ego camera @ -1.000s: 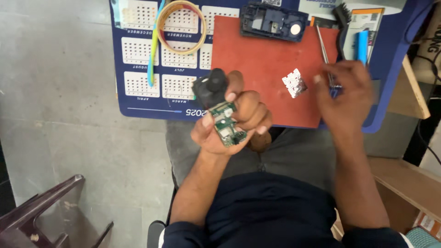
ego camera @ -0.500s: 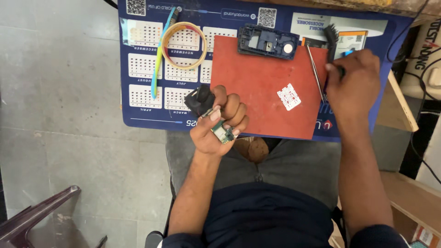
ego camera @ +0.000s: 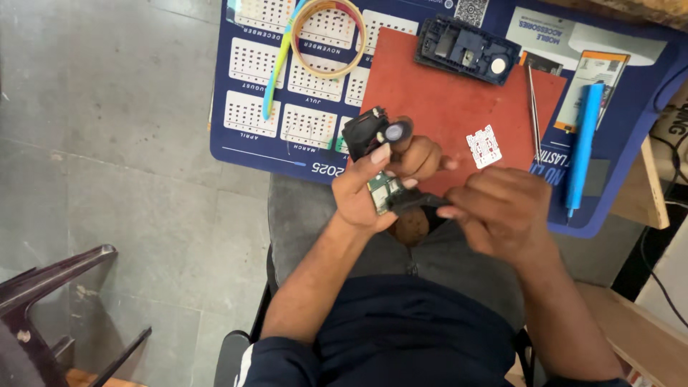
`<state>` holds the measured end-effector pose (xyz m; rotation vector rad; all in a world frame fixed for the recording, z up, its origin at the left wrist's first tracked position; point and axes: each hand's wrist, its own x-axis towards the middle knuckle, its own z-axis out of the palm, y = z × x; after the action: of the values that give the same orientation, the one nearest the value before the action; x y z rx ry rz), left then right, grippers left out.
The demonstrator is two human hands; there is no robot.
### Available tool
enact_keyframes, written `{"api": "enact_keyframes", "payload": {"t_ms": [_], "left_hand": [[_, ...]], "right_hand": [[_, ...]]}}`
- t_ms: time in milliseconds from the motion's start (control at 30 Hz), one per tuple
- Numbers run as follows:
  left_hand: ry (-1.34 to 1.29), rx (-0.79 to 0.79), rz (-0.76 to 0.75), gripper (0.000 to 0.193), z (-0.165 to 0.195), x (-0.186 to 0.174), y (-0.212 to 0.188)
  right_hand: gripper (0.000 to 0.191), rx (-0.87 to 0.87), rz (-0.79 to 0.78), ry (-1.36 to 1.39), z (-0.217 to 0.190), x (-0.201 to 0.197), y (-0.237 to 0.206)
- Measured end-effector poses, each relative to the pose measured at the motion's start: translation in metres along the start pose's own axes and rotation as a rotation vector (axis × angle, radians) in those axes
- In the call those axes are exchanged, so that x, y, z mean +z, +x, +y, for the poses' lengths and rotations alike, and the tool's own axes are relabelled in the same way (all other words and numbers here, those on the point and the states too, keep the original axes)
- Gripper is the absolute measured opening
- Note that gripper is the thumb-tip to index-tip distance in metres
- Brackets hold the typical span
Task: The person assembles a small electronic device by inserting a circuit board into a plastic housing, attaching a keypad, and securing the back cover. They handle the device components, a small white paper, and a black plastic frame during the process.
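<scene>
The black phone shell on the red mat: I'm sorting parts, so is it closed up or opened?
Opened. The black phone shell lies on the red mat with its inner compartments and a round white part exposed, no cover over them.

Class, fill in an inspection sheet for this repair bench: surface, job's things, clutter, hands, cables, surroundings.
Surface: red work mat on a blue calendar desk mat.
Job's things: small green circuit board with a black camera-like module, held over the lap.
Clutter: black device housing, white perforated piece, tweezers, blue pen-like tool, tape ring.
Hands: left hand grips the board; right hand pinches a dark tool at the board.
Cables: black cables at right.
Surroundings: grey tiled floor, dark chair, wooden shelf.
</scene>
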<state>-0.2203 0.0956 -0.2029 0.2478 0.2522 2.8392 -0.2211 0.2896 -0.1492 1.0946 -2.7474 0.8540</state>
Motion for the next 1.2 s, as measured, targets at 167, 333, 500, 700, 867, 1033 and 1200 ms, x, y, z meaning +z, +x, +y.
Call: {"api": "enact_keyframes", "payload": {"t_ms": [167, 333, 500, 700, 867, 1033, 1200], "left_hand": [[-0.099, -0.053, -0.003, 0.031, -0.002, 0.007, -0.009], [-0.111, -0.049, -0.046, 0.034, -0.001, 0.011, -0.006], [-0.102, -0.073, -0.012, 0.038, 0.002, 0.017, -0.009], [-0.116, -0.096, -0.026, 0.038, 0.005, 0.017, -0.009], [-0.090, -0.084, -0.054, 0.041, 0.005, 0.021, -0.011], [-0.031, -0.084, -0.057, 0.042, 0.004, 0.020, -0.012], [-0.056, -0.081, -0.006, 0.043, 0.007, 0.018, -0.013]], "right_hand": [[0.021, -0.075, 0.020, 0.033, -0.003, -0.010, 0.008], [0.022, -0.086, -0.003, 0.057, -0.006, -0.014, 0.009], [0.015, -0.173, 0.025, 0.014, 0.000, -0.013, 0.010], [0.018, -0.136, -0.069, 0.013, -0.018, -0.017, 0.009], [0.019, -0.084, -0.058, -0.012, -0.021, -0.025, 0.020], [0.013, -0.097, -0.036, 0.036, -0.017, -0.024, 0.016], [0.020, -0.120, -0.111, -0.091, -0.032, -0.024, 0.019]]}}
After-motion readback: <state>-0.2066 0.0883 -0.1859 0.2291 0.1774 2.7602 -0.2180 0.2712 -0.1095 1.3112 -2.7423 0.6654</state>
